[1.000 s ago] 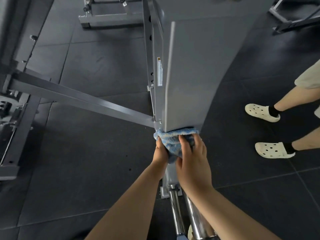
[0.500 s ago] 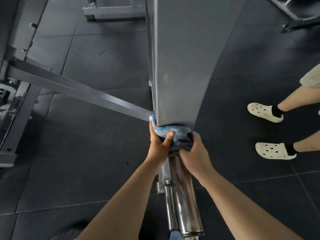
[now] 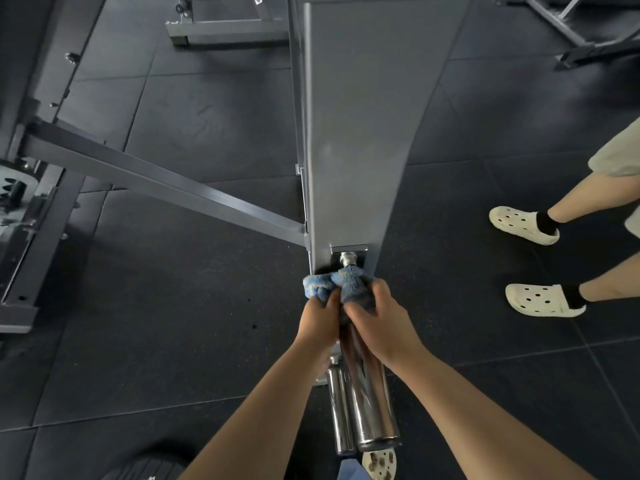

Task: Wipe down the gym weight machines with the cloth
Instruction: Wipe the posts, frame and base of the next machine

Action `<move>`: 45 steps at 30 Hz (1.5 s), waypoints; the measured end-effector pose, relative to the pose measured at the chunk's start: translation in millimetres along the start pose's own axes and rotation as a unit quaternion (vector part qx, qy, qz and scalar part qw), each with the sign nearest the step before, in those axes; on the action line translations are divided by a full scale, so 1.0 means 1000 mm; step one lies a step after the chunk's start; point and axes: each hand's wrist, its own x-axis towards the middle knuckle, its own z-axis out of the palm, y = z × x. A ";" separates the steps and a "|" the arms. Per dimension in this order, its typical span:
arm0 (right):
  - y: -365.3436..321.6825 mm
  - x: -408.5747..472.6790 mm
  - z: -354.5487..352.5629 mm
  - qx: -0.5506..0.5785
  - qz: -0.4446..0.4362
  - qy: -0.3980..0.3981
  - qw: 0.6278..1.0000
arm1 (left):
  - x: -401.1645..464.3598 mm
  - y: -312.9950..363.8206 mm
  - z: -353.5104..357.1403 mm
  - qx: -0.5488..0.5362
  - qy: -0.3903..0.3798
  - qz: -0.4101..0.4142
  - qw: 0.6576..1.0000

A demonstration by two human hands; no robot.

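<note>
Item: blue cloth [image 3: 337, 285], lower centre of frame, bunched round the top of a chrome bar [image 3: 367, 386] just below the grey machine panel [image 3: 360, 133]. Left hand [image 3: 320, 322] and right hand [image 3: 382, 322] both clenched on the cloth. Risks, as judged: knuckles could have struck the panel's lower edge; the loose cloth end could have snagged at the bar's mounting.
</note>
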 end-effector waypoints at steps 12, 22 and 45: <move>-0.005 0.008 -0.015 0.071 -0.033 0.149 0.986 | -0.027 0.013 -0.012 0.062 0.080 0.119 0.988; 0.010 0.058 0.008 0.192 0.178 -0.080 0.962 | 0.004 0.009 0.016 0.142 0.055 0.046 0.987; 0.026 0.047 0.006 0.392 0.225 -0.216 0.866 | -0.007 0.006 0.013 0.150 0.073 0.033 0.985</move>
